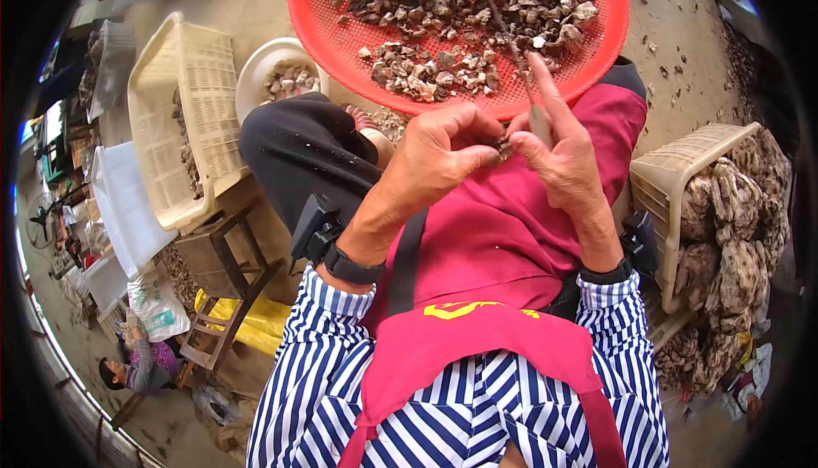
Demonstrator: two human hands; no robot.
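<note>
My left hand [439,149] is closed, pinching a small rough brown chunk [504,146] between thumb and fingers above my lap. Beside it, my right hand [569,166] grips a slim knife [538,123], its thumb close to the chunk. The right index finger stretches along the knife, whose narrow dark blade points away over a round red perforated basket [305,38]. Dark brown chunks [400,0] fill the basket's far part. Nearer its front rim lies a separate heap of smaller, paler pieces [439,74]. A magenta apron [503,229] covers my lap.
A white bowl [247,85] of pale pieces stands left of the basket, near a cream plastic crate [217,127]. At right, another crate [682,157] is heaped with large brown lumps [724,229]. A wooden stool [213,259] and another person [141,366] are at left.
</note>
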